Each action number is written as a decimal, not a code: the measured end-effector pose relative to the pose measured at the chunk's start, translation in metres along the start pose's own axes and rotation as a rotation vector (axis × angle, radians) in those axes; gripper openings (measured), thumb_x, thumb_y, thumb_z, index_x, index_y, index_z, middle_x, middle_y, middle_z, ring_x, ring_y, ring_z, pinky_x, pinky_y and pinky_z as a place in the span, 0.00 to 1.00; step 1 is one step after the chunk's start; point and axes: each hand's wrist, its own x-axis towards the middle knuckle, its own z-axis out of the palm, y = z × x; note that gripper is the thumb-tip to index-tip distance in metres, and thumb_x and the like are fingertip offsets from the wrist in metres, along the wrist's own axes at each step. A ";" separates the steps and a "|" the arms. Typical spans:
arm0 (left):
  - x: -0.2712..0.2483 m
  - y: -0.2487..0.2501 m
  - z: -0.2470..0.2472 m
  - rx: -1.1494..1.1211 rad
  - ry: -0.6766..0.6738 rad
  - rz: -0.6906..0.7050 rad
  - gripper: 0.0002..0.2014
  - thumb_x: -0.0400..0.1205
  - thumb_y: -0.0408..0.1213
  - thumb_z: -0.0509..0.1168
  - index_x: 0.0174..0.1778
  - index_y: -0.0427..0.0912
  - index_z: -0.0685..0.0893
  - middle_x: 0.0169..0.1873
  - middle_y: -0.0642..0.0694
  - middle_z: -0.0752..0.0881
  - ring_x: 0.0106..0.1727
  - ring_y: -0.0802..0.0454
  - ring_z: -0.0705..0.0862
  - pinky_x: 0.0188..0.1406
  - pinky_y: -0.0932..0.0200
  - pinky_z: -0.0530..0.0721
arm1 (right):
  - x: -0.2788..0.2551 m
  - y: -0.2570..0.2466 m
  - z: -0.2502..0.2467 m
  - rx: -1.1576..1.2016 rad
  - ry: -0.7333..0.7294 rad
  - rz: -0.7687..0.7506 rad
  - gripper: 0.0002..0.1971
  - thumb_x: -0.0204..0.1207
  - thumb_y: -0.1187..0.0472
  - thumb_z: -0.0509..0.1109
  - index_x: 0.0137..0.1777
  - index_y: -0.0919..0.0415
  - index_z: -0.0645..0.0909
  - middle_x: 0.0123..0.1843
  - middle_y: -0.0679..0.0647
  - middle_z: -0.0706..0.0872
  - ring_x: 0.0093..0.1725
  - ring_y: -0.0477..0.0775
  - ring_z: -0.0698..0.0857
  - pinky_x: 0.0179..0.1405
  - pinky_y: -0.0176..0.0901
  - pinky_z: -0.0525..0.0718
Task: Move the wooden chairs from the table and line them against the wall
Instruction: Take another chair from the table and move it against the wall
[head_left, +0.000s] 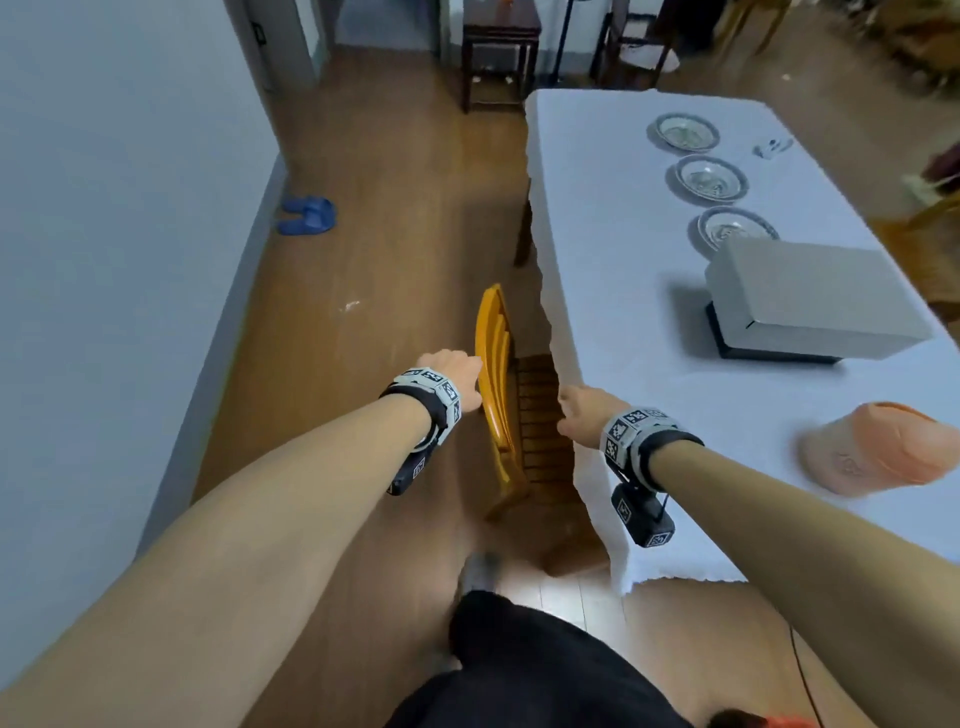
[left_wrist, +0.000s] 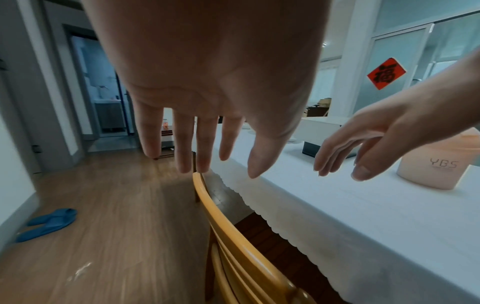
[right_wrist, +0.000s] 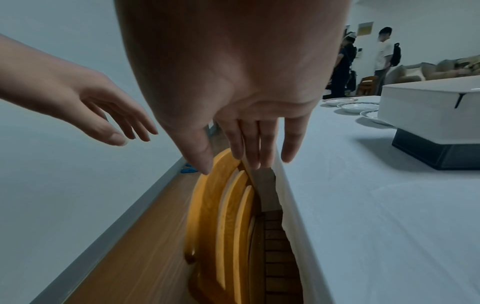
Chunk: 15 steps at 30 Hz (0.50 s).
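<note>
Three patterned plates (head_left: 711, 179), a grey box (head_left: 810, 301) and a peach cup (head_left: 878, 447) on the white-clothed table (head_left: 623, 260); blue slippers (head_left: 306, 214) by the wall.

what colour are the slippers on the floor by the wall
Blue; the slippers show best in the head view, lying on the wooden floor.

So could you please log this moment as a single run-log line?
stage: reaching | chair: tucked under table | left hand: open above backrest | right hand: open above backrest | grip: none yet
</note>
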 end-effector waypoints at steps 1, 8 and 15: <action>0.019 -0.004 -0.003 0.012 -0.007 0.019 0.14 0.82 0.44 0.61 0.62 0.45 0.78 0.56 0.44 0.84 0.56 0.41 0.84 0.43 0.51 0.75 | 0.015 0.001 -0.004 0.012 -0.004 0.023 0.24 0.83 0.53 0.65 0.78 0.58 0.71 0.70 0.58 0.81 0.64 0.60 0.83 0.63 0.55 0.84; 0.123 -0.029 -0.032 0.106 -0.075 0.151 0.08 0.82 0.45 0.62 0.52 0.47 0.77 0.50 0.46 0.84 0.47 0.43 0.82 0.41 0.50 0.78 | 0.109 0.004 -0.028 0.161 -0.055 0.130 0.23 0.84 0.55 0.64 0.78 0.60 0.71 0.70 0.60 0.82 0.64 0.60 0.84 0.63 0.54 0.85; 0.209 -0.050 -0.047 0.177 -0.183 0.250 0.08 0.80 0.42 0.64 0.53 0.46 0.77 0.50 0.45 0.84 0.49 0.43 0.82 0.41 0.50 0.78 | 0.175 -0.004 -0.035 0.214 -0.128 0.192 0.25 0.83 0.54 0.64 0.79 0.59 0.71 0.71 0.58 0.80 0.64 0.60 0.83 0.62 0.54 0.84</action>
